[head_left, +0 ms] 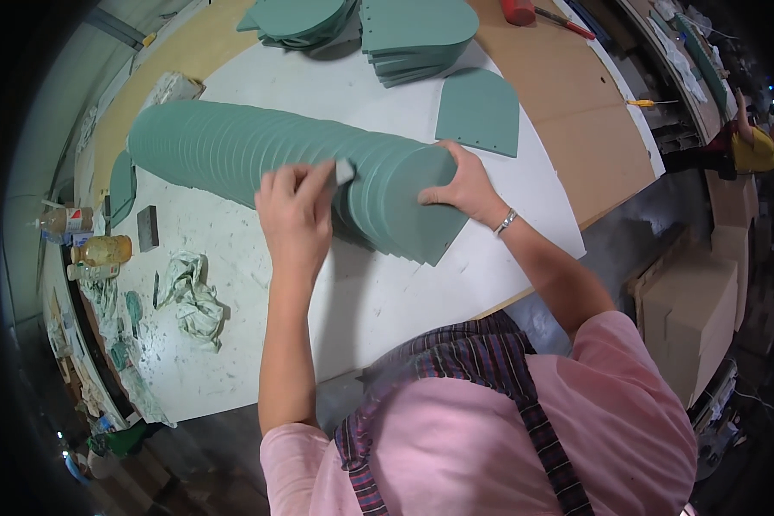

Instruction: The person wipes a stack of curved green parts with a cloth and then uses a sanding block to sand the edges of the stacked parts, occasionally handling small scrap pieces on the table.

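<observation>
Your left hand (294, 217) is closed around a small grey sanding block (342, 172) and presses it onto the rounded edges of the row of green arch-shaped panels (267, 148), which lies fanned across the middle of the white work table (387, 292). Your right hand (457, 185) lies spread on the flat face of the nearest panel, fingers apart and gripping nothing, bracing the row from its right end. The two hands are near each other but not touching.

Keep the block flat across several edges at once, and keep that right palm firm; I judge the leaning panels would slide toward you if it lifts. Stroke along the curve, not across it, so the corners do not round unevenly.

The table's near edge runs just below the row's end, so there is little room there. To the left you have bare table up to the crumpled rag (191, 297) and a dark sanding block (147, 228). On the far side lie a single green panel (480, 112) and two stacks of green panels (414, 39).
</observation>
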Demonstrator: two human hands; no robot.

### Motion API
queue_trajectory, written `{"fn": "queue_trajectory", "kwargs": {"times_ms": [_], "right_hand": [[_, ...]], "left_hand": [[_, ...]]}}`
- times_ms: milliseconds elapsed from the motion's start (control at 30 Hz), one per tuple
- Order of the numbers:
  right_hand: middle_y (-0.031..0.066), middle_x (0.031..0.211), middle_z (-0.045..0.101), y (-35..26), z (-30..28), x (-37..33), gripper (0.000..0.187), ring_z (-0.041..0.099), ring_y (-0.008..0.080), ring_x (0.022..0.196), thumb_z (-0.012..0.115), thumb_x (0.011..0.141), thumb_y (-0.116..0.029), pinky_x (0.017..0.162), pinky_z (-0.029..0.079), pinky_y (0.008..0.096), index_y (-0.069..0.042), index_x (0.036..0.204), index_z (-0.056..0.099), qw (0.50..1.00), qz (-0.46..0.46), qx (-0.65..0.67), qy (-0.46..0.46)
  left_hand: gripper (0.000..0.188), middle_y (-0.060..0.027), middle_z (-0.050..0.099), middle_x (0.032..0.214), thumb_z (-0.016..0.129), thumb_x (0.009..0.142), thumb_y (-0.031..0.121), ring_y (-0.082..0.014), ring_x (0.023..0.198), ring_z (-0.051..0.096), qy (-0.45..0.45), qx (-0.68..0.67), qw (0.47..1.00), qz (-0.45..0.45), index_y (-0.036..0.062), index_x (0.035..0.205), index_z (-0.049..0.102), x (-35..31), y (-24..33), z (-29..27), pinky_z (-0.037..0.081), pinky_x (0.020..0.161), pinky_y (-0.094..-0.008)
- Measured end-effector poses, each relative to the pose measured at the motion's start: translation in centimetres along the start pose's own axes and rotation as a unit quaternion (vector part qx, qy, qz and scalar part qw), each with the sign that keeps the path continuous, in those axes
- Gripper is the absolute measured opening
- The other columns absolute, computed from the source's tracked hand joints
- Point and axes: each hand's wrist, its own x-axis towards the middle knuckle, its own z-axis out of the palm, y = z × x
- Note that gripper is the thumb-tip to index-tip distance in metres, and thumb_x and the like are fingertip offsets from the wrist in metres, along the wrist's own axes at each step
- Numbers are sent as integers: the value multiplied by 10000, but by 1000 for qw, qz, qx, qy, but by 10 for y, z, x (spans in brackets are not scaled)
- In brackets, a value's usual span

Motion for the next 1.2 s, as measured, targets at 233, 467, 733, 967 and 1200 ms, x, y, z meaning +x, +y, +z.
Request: {"fn": "queue_trajectory", "kwargs": {"times_ms": [233,467,733,967,1200], "right_hand": [[122,1017,668,10,1,-2,689,634,231,955,896,581,-259,887,497,333,-16,1145,583,998,-11,-57,24],[125,1014,671,7,8,1,687,645,246,956,899,583,-268,883,503,335,-22,1141,583,999,-30,-21,19],[123,1013,679,10,2,-1,714,661,258,947,915,560,-330,867,517,346,-39,1128,596,997,-28,-59,38],[125,1004,682,17,-3,-3,714,665,261,936,912,553,-341,865,519,345,-42,1122,599,997,-24,-53,47],[124,990,681,12,4,-1,706,665,262,923,905,557,-333,854,520,350,-39,1119,595,996,-41,-57,50]], "left_hand": [[351,-22,613,917,696,731,-3,-234,898,550,-20,-21,999,-32,141,1050,724,-54,-8,-5,394,796,-391],[280,-30,635,945,684,779,33,-241,895,563,-36,22,994,99,119,1040,730,48,12,5,399,817,-382],[320,-21,617,922,716,723,19,-228,907,563,-110,44,992,51,126,1024,735,47,14,-9,385,831,-375],[331,-49,618,897,735,721,23,-237,840,579,-147,17,988,51,101,1043,728,9,8,-10,417,790,-369],[297,-96,597,804,768,737,39,-249,673,597,-53,-105,985,-126,11,1026,705,4,7,-15,485,608,-355]]}}
